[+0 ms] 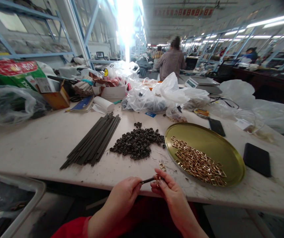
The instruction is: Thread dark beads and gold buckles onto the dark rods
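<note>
My left hand (124, 195) is closed, pinching one end of a thin dark rod (147, 180) just in front of the table's near edge. My right hand (168, 188) is closed too, fingers pinched on a small gold buckle (158, 178) at the rod's tip. Another loose gold buckle (162, 166) lies on the table just beyond the fingers. A round gold tray (206, 140) to the right holds several gold buckles (199, 163). A heap of small dark rings (138, 143) sits ahead, with a bundle of long dark rods (94, 140) to its left.
Two black pads (257, 159) (216, 127) lie right of the tray. Clear plastic bags (157, 94), boxes and a paper roll (103, 104) crowd the far side. A white bin's rim (15, 185) sits at lower left. A person (171, 59) stands in the aisle beyond, back turned.
</note>
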A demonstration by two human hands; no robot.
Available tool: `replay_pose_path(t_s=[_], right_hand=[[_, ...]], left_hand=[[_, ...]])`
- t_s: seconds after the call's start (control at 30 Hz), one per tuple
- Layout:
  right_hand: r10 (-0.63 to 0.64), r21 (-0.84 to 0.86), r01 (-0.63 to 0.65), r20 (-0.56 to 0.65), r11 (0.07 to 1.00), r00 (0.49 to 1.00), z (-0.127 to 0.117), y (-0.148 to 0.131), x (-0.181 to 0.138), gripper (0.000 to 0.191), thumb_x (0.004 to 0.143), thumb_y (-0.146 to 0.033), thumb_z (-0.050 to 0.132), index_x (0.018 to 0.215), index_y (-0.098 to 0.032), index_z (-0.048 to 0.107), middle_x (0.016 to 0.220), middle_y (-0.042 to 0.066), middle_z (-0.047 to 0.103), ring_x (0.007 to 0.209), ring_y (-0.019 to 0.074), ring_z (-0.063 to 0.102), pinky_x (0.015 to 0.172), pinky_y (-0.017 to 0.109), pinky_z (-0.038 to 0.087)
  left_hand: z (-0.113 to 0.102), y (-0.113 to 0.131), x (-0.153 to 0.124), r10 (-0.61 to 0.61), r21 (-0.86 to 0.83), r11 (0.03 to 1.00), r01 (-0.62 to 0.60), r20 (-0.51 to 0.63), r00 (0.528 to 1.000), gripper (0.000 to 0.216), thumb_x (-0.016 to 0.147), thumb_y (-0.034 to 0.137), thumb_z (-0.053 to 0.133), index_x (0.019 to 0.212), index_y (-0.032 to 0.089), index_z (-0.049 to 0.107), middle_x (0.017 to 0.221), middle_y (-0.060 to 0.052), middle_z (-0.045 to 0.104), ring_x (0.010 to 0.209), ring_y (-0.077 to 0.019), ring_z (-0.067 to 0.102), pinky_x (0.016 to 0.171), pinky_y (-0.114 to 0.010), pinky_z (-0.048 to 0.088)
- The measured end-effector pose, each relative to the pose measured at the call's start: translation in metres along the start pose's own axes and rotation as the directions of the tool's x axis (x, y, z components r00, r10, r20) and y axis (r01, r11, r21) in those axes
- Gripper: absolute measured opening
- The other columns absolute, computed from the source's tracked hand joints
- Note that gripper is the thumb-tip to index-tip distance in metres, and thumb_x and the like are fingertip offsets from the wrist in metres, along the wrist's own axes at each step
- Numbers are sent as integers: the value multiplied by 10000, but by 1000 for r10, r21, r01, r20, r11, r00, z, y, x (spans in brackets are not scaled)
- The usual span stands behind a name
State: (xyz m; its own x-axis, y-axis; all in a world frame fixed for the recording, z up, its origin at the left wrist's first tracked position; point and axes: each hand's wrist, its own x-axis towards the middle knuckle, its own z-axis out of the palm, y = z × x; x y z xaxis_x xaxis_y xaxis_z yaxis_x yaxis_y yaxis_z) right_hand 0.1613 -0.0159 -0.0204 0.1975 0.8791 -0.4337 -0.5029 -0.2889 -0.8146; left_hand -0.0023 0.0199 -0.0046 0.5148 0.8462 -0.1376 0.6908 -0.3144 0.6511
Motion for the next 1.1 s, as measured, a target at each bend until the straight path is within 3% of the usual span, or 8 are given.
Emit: replay_pose_path(t_s=[0.17, 0.33, 0.6, 0.77, 0.97, 1.1], right_hand=[[77, 158, -84, 49, 984, 996, 3, -1, -6, 406, 589, -296, 784, 966, -204, 665, 858, 14, 661, 659, 103, 636, 612, 206, 540], [136, 251, -157, 102, 955, 985, 8, -2, -10, 375, 604, -241, 782, 956, -201, 660, 902, 33, 682, 654, 88, 635, 608, 182, 533], [68, 188, -78, 59, 979, 996, 16, 8, -10, 370, 615, -316, 771, 932, -197, 625, 869, 23, 687, 599, 85, 610, 537, 179, 493], [-26, 73, 23, 49, 997, 998, 15, 20, -8, 310, 659, -327, 740, 912, -179, 637, 714, -15, 650, 560, 78, 560, 500, 166, 440], [58, 94, -68, 104, 993, 993, 13, 18, -15, 372, 650, -337, 745, 971, -184, 637, 797, 11, 672, 653, 115, 603, 630, 230, 495], [83, 119, -101, 146, 988, 986, 16, 16, -16, 283, 656, -308, 745, 890, -183, 649, 758, -3, 664, 631, 99, 590, 600, 203, 480]], left_hand=[[2, 0, -1, 38, -3, 999, -38, -13, 999, 274, 908, 262, 329, 834, 195, 584, 837, -42, 637, 771, -169, 572, 687, -238, 410], [2, 0, -2, 35, 122, 992, -32, -18, 999, 293, 907, 262, 317, 864, 202, 601, 810, -48, 620, 727, -175, 569, 643, -240, 406], [8, 10, -4, 15, -181, 983, -23, -46, 999, 278, 899, 254, 341, 927, 193, 610, 910, -54, 654, 833, -179, 577, 760, -258, 421], [11, 13, -3, -38, -313, 949, 34, -8, 999, 239, 887, 244, 361, 832, 169, 581, 813, -38, 642, 736, -156, 562, 682, -242, 417], [9, 15, 0, -97, -372, 925, 81, -24, 995, 171, 867, 258, 390, 789, 172, 515, 744, -9, 600, 690, -142, 530, 641, -235, 395], [9, 16, 0, -100, -368, 925, 94, 1, 995, 159, 859, 263, 396, 760, 177, 486, 728, -2, 575, 673, -138, 514, 617, -230, 381]])
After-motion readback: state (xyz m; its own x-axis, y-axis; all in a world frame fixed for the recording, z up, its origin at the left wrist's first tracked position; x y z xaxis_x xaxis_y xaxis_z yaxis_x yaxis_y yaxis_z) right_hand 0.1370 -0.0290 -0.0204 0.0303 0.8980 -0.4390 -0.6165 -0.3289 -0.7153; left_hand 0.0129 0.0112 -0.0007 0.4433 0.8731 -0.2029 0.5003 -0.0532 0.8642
